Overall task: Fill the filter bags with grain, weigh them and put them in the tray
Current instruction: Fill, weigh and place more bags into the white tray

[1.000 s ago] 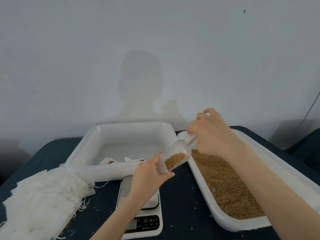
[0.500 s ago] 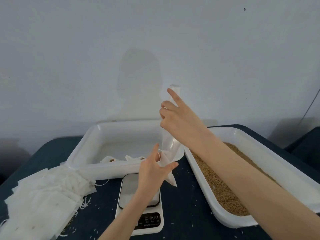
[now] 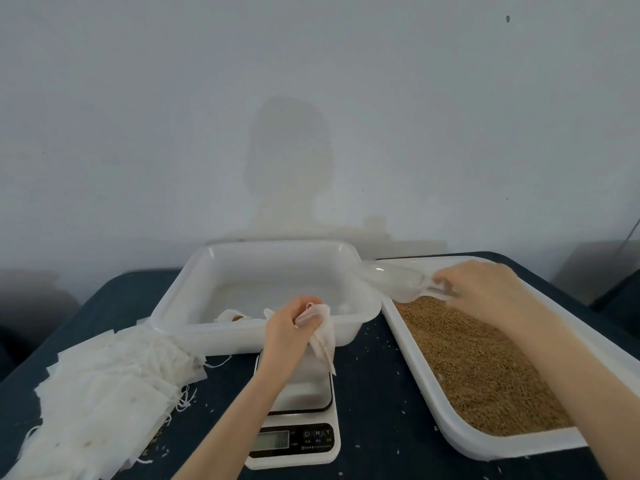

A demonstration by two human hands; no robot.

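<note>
Head view: bag over scale, scoop at grain tray

Left hand (image 3: pixel 289 329) pinches a filter bag (image 3: pixel 322 336) above the scale (image 3: pixel 294 424) (button labels too blurred to read). Right hand (image 3: pixel 485 289) grips a clear scoop (image 3: pixel 394 282) over the grain (image 3: pixel 478 368) in the right tray (image 3: pixel 502 448). Filled bags (image 3: pixel 235 316) lie in the middle tray (image 3: pixel 263 337); empty bags (image 3: pixel 104 386) piled left.

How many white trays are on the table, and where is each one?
2. One white tray sits behind the scale, with a few filled bags at its near edge. The other tray is on the right and holds the grain. None seems hidden.
</note>
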